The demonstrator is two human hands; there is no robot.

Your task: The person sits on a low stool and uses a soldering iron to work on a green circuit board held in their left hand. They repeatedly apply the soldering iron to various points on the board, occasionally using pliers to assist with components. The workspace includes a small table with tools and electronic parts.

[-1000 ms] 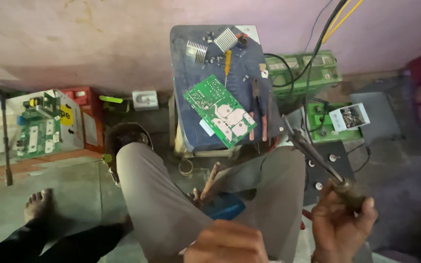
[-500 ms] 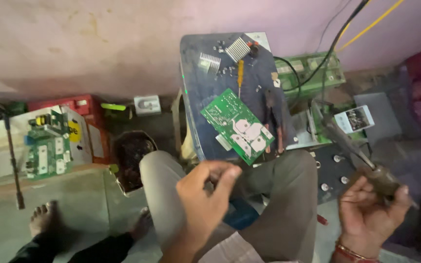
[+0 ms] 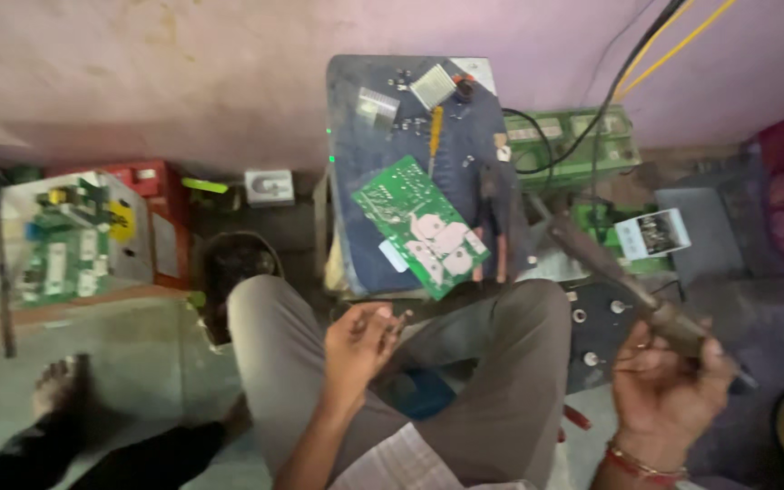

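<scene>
Green circuit board [image 3: 422, 225] lies flat on the dark stool top [image 3: 356, 118], just beyond the left hand [image 3: 356, 349], whose fingers [image 3: 383, 319] curl loosely together, seemingly pinching something too small to tell. Right hand [image 3: 669, 390] wraps its fingers around a soldering iron [image 3: 605, 272], tip angled toward the board. A steady iron and a braced wrist would serve best.

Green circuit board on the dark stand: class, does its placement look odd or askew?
Yes. The green circuit board lies skewed on the dark stand, its lower corner jutting past the front edge, above the person's knees.
</scene>
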